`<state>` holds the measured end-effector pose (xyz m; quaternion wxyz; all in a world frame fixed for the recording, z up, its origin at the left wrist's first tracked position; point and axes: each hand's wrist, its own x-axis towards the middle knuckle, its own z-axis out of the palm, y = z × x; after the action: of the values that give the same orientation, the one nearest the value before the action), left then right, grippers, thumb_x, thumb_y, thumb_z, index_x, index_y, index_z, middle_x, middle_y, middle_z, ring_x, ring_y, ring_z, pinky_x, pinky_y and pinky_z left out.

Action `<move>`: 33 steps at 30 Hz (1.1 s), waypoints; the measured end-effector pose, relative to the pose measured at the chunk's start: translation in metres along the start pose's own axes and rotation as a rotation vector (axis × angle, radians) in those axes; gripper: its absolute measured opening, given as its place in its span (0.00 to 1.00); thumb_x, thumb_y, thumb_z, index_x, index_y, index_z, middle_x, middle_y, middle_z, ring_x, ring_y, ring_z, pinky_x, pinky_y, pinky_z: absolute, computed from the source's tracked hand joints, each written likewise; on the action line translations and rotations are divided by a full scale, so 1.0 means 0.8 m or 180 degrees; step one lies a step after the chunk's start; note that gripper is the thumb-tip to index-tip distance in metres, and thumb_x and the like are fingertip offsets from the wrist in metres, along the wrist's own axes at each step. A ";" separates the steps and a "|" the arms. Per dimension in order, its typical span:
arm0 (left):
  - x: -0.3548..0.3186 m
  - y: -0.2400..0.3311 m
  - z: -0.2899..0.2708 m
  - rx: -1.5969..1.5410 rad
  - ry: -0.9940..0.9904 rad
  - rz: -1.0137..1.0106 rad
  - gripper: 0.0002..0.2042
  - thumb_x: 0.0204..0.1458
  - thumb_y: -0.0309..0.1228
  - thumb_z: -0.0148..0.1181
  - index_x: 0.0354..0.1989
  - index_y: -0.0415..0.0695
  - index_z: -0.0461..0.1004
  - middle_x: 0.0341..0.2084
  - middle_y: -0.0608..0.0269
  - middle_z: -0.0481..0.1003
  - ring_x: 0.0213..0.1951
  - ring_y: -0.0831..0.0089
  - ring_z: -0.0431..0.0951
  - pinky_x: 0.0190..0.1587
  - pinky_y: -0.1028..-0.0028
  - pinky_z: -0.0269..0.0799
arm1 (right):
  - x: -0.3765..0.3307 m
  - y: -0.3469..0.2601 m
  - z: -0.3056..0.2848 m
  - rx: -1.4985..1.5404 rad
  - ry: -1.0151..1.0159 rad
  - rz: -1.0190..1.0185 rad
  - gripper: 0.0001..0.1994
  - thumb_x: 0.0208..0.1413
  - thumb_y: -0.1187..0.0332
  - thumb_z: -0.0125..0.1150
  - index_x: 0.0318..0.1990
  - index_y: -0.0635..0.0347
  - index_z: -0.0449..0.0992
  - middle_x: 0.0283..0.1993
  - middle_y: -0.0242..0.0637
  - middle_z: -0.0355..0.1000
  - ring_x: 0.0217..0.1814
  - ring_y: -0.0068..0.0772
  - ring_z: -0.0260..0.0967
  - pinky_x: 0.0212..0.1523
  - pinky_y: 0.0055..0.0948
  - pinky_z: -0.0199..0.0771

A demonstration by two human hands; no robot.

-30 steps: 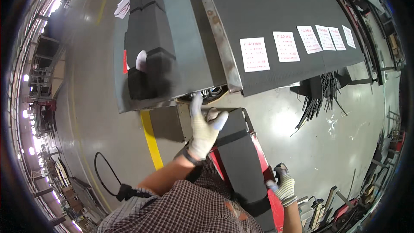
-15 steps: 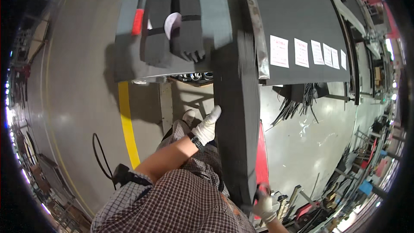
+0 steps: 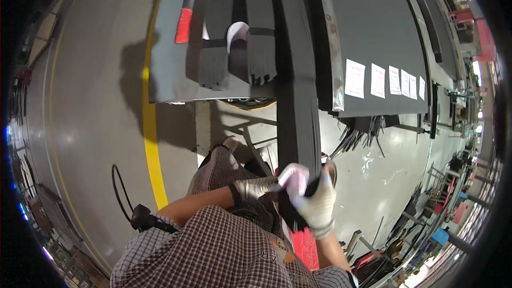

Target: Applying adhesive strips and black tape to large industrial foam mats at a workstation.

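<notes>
A long bundle of thin black strips runs off the table toward me, its near end hanging before my body. Against the bundle near that end is a blurred pinkish-white sheet, bent around it. My left hand, in a white glove, pinches the sheet's left side at the bundle's edge. On the other side, my gloved right hand is closed by the bundle, with a dark ring-shaped thing at its fingers. Motion blur and the hand partly hide this thing, so I cannot tell its kind.
Two banded strip bundles lie on the grey table, with a red-handled tool to their left. At right, a dark-topped table bears several printed sheets. Loose black strips hang below it. A yellow line crosses the floor.
My left hand has left the bundle's upper side and moved down toward its end. My right hand has come up to meet it. The pinkish-white sheet now shows between them.
</notes>
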<state>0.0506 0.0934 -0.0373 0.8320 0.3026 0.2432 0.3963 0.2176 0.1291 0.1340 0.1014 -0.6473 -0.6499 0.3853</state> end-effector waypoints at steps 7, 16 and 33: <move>0.067 0.073 -0.050 -0.3236 0.0469 0.0530 0.31 0.60 0.43 0.65 0.70 0.47 0.63 0.67 0.56 0.68 0.67 0.59 0.67 0.73 0.58 0.61 | 0.051 0.139 -0.063 0.0645 0.0418 -0.0055 0.27 0.55 0.65 0.71 0.59 0.72 0.71 0.47 0.46 0.76 0.42 0.37 0.73 0.48 0.37 0.75; 0.217 0.042 0.050 -0.0854 0.2267 -0.0006 0.40 0.55 0.44 0.72 0.72 0.43 0.59 0.71 0.53 0.58 0.72 0.52 0.58 0.74 0.53 0.55 | -0.085 0.527 -0.055 -0.0883 -0.1466 0.1488 0.26 0.70 0.47 0.46 0.35 0.61 0.82 0.35 0.59 0.78 0.42 0.63 0.78 0.42 0.57 0.76; 0.334 0.051 0.055 -0.1495 0.3134 0.0736 0.22 0.58 0.35 0.70 0.59 0.49 0.72 0.58 0.65 0.73 0.62 0.63 0.72 0.66 0.60 0.71 | 0.026 0.501 -0.181 -0.0281 -0.0901 0.0743 0.22 0.66 0.49 0.52 0.39 0.59 0.81 0.37 0.54 0.79 0.41 0.60 0.77 0.45 0.51 0.76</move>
<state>0.2096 0.3159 -0.0222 0.6163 -0.0871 0.4736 0.6232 0.6121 0.1481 -0.0282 -0.0650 -0.6614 -0.5944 0.4527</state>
